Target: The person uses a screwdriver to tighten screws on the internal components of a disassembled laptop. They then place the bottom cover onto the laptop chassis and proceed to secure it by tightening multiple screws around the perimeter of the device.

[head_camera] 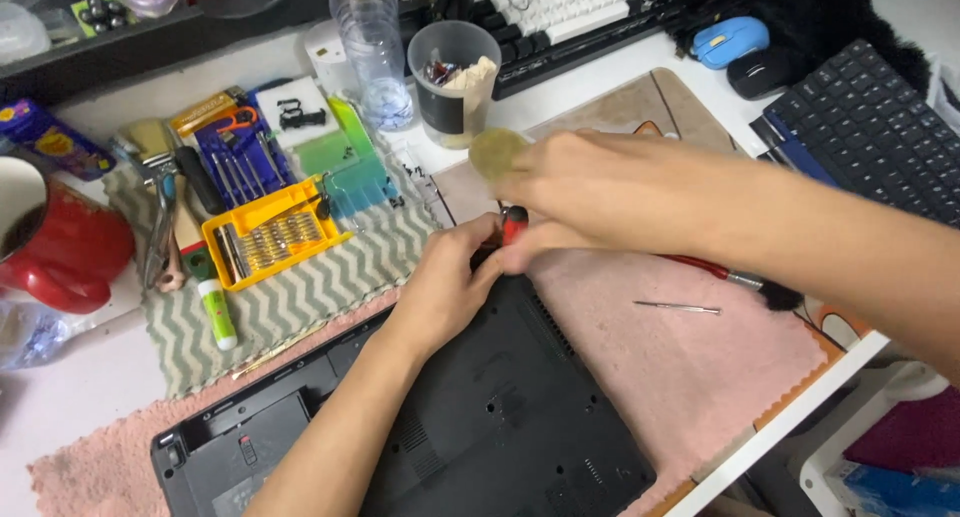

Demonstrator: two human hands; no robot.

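Two hands meet at the rear edge of an upturned black laptop (470, 417), which lies base-up on a pink towel (680, 357) spread over the worktop (70, 417). The step in hand appears to be driving or loosening a screw near that edge. The right hand (590, 192) is closed around a screwdriver with a red and black handle (513, 223), held roughly upright with its tip hidden behind the fingers. The left hand (445, 282) rests on the laptop base, its fingers curled against the tool's lower part, apparently steadying it; whether it pinches the shaft cannot be told.

The next move, as a judgement, calls for steady downward pressure and a tip kept seated in the screw head, with the left hand kept from shifting the case.

Pose: the left forearm runs up from the bottom of the view across the laptop; the right forearm enters from the right edge, crossing above the towel, wrist bent down over the tool.

A yellow bit case (275, 239) sits open on a zigzag-patterned cloth (300, 307), well left of the hands. A loose thin metal rod (677, 306) lies on the towel to the right.
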